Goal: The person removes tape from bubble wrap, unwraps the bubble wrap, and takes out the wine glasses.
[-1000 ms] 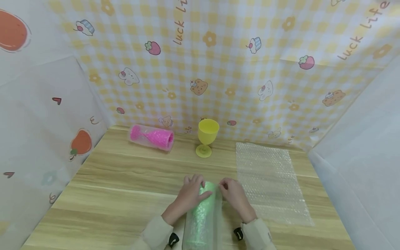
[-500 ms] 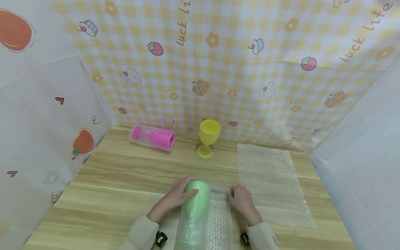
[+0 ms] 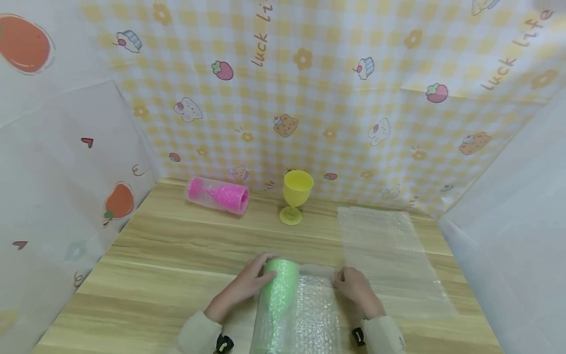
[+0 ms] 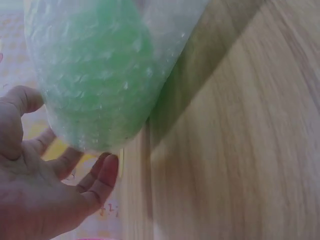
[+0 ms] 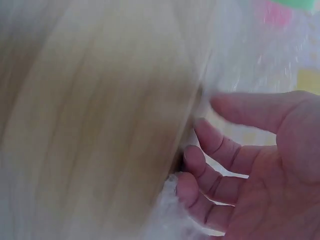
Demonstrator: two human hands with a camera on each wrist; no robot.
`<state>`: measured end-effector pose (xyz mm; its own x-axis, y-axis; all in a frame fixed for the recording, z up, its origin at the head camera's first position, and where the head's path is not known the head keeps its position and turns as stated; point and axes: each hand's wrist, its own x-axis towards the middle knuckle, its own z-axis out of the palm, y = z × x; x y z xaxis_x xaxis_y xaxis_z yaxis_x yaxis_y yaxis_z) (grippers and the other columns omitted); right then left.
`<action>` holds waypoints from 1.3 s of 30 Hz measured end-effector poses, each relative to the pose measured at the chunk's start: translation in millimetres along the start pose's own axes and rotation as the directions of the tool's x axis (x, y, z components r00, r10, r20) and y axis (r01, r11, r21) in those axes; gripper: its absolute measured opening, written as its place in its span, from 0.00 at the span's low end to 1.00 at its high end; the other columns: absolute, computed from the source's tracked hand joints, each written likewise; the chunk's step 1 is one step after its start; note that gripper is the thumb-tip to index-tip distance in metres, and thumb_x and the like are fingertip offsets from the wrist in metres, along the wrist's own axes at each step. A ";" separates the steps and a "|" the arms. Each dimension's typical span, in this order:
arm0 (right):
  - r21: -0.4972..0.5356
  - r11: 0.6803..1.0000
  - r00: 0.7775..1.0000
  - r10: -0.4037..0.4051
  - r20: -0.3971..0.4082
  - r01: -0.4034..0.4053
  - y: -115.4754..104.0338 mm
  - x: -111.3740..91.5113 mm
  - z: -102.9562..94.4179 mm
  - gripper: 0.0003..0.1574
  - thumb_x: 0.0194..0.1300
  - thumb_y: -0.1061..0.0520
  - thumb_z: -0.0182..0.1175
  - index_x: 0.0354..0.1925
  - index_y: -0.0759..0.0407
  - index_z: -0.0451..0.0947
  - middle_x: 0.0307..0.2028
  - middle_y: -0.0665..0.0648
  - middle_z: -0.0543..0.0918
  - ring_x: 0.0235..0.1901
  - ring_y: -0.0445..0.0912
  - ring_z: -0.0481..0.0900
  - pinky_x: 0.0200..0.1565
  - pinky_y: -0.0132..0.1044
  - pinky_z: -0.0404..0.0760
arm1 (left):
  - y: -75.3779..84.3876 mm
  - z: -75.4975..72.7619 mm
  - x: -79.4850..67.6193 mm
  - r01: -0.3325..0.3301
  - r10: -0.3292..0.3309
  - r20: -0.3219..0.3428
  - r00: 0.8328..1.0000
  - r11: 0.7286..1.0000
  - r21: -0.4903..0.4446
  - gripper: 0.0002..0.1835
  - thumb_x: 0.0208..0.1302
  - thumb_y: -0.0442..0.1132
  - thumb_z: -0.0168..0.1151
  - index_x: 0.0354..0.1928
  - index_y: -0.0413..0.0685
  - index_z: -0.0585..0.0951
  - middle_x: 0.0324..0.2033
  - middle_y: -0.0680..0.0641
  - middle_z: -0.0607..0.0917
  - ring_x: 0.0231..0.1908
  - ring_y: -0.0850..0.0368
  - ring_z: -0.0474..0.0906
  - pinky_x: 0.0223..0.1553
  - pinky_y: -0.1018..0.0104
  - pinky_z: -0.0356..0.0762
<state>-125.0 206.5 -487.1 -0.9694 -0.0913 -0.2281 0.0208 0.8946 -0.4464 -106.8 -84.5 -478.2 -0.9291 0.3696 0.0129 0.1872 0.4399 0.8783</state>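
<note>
A green goblet lies on its side, rolled in bubble wrap whose loose part spreads to the right. My left hand holds its far, wide end, the thumb over the top and the fingers round the rim. Close up in the left wrist view, the wrapped green bowl sits against that hand's thumb and fingertips. With my right hand I pinch the far right corner of the loose wrap. Curled fingers and thumb show at the wrap's edge in the right wrist view.
A yellow goblet stands upright at the back middle. To its left lies a pink goblet in bubble wrap. A flat sheet of bubble wrap covers part of the table on the right. A checked cloth hangs behind.
The green goblet has rolled left under my left hand, its wrap unrolling to the right. My right hand has moved right with the wrap's corner, overlapping the flat sheet, which has shifted slightly.
</note>
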 end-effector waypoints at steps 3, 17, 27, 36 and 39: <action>0.043 0.999 1.000 0.009 0.002 -0.009 7.7 1.4 -4.5 0.16 0.54 0.54 0.63 0.21 0.60 0.68 0.20 0.52 0.70 0.22 0.44 0.65 0.23 0.31 0.65 | 4.4 3.9 -1.2 -0.045 0.047 -0.036 0.998 0.998 0.043 0.22 0.63 0.40 0.52 0.60 0.57 0.68 0.56 0.49 0.72 0.55 0.48 0.66 0.53 0.45 0.68; 0.116 0.988 0.993 -0.105 0.055 0.098 18.9 14.6 -20.3 0.11 0.53 0.58 0.64 0.26 0.60 0.70 0.23 0.52 0.74 0.25 0.42 0.69 0.27 0.32 0.70 | 24.4 21.7 1.6 -0.020 0.036 -0.073 0.997 0.976 0.218 0.27 0.55 0.54 0.59 0.58 0.61 0.69 0.51 0.47 0.73 0.53 0.45 0.66 0.49 0.44 0.71; -0.020 0.853 0.853 -0.522 -0.008 0.522 -64.5 11.2 -18.5 0.22 0.55 0.67 0.58 0.50 0.59 0.74 0.45 0.57 0.77 0.39 0.48 0.78 0.38 0.35 0.80 | 26.8 27.7 8.0 -0.002 0.019 -0.070 0.997 0.971 0.238 0.32 0.56 0.54 0.59 0.61 0.52 0.66 0.54 0.44 0.72 0.54 0.42 0.64 0.49 0.45 0.72; -0.031 0.864 0.864 -0.503 -0.001 0.503 -78.1 21.4 1.8 0.09 0.56 0.68 0.55 0.34 0.64 0.80 0.29 0.54 0.78 0.31 0.45 0.76 0.33 0.32 0.78 | 22.2 20.6 6.8 0.004 0.007 -0.063 0.998 0.983 0.186 0.28 0.57 0.48 0.60 0.59 0.47 0.68 0.51 0.41 0.72 0.53 0.41 0.64 0.48 0.45 0.69; -0.017 0.882 0.882 -0.471 -0.026 0.471 -73.9 25.8 3.7 0.06 0.58 0.65 0.56 0.32 0.61 0.81 0.28 0.53 0.78 0.31 0.43 0.76 0.33 0.32 0.78 | 22.0 19.6 6.3 0.012 -0.001 -0.061 0.998 0.985 0.172 0.27 0.56 0.47 0.60 0.58 0.50 0.68 0.49 0.42 0.72 0.51 0.43 0.65 0.45 0.46 0.71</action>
<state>-150.7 136.4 -463.2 -0.8707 -0.4907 0.0315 -0.4423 0.7537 -0.4862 -102.4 -56.4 -468.1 -0.9471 0.3184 0.0411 0.2284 0.5781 0.7833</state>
